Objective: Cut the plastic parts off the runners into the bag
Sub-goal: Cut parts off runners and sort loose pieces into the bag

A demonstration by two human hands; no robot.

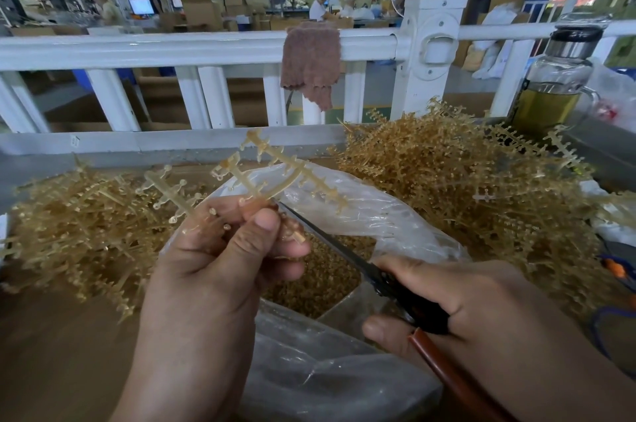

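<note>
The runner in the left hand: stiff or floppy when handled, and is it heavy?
Probably light: the left hand pinches the runner with fingertips alone. Likely springy, not rigid: its thin spine curves visibly. Its side stubs may snag, as in the tangled pile alongside.

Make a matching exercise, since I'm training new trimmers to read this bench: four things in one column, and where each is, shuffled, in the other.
1 scissors
2 cloth
3 bottle
4 runner

A draped over the white rail
B pinched in the left hand
C standing at the far right
D gripped in the right hand

Pairs: 1-D, 2-A, 3-C, 4-B
</note>
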